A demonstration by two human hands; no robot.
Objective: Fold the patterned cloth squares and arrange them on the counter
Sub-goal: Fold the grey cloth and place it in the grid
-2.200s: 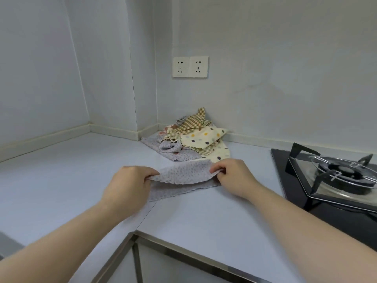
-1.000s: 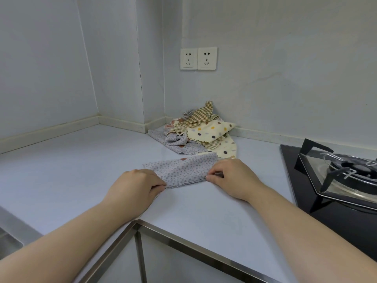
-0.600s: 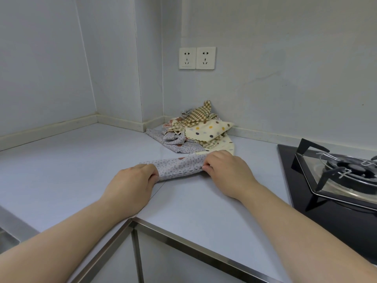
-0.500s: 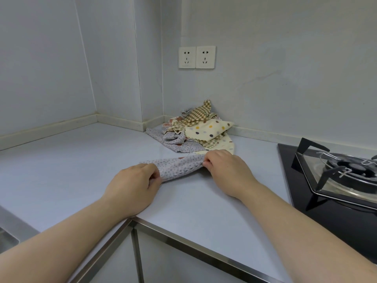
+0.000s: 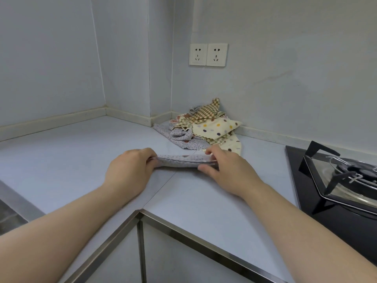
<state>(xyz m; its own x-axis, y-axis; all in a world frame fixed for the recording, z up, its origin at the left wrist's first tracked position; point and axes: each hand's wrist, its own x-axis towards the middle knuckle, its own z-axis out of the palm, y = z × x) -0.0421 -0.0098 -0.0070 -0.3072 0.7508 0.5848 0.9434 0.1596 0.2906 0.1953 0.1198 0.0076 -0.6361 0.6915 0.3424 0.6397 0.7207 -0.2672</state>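
A grey cloth with small dots (image 5: 177,160) is folded into a narrow strip just above the pale counter (image 5: 81,160). My left hand (image 5: 130,170) pinches its left end. My right hand (image 5: 226,170) grips its right end, thumb under and fingers over. Both ends of the strip are hidden inside my fingers. Behind it, in the corner by the wall, lies a loose pile of patterned cloths (image 5: 204,127): a checked one on top, a cream one with coloured dots, and a grey dotted one beneath.
A black gas hob with a metal burner stand (image 5: 336,180) fills the right side. A sink edge (image 5: 12,207) shows at the far left. The counter's steel front edge (image 5: 183,229) forms an inner corner near me. Two wall sockets (image 5: 208,55) sit above the pile.
The grey cloth has gone from a wide half-fold lying flat to a narrow strip. Both hands have closed on its ends and lifted it slightly.
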